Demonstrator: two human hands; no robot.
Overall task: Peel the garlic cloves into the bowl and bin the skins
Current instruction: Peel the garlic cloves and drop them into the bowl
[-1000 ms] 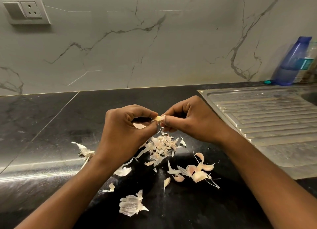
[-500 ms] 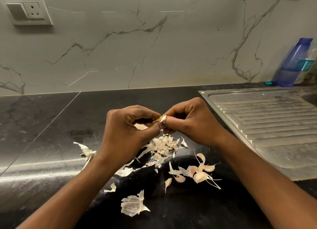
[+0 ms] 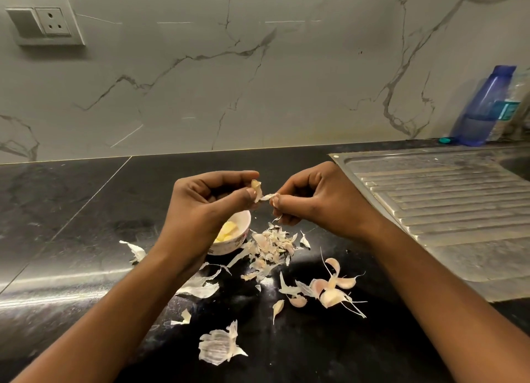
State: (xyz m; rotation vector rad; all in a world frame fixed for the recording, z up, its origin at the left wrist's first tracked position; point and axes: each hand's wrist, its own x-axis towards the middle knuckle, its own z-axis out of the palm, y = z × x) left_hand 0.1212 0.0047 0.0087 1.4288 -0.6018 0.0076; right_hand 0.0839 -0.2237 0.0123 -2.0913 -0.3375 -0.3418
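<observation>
Peeling is judged partly done. A clove (image 3: 256, 187) is pinched in the left hand (image 3: 206, 207); a strip of skin (image 3: 268, 196) is pinched by the right hand (image 3: 318, 202). Peeled cloves (image 3: 226, 231) are seen in the bowl (image 3: 233, 246). Unpeeled cloves (image 3: 329, 292) and loose skins (image 3: 272, 242) lie on the tabletop (image 3: 86, 210); no bin is seen.

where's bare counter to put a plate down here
Bare black countertop lies far left of the bowl, back to the marble wall, and the ribbed draining board on the right is bare too. Crowded: the skins and unpeeled cloves beside and in front of the bowl.
</observation>
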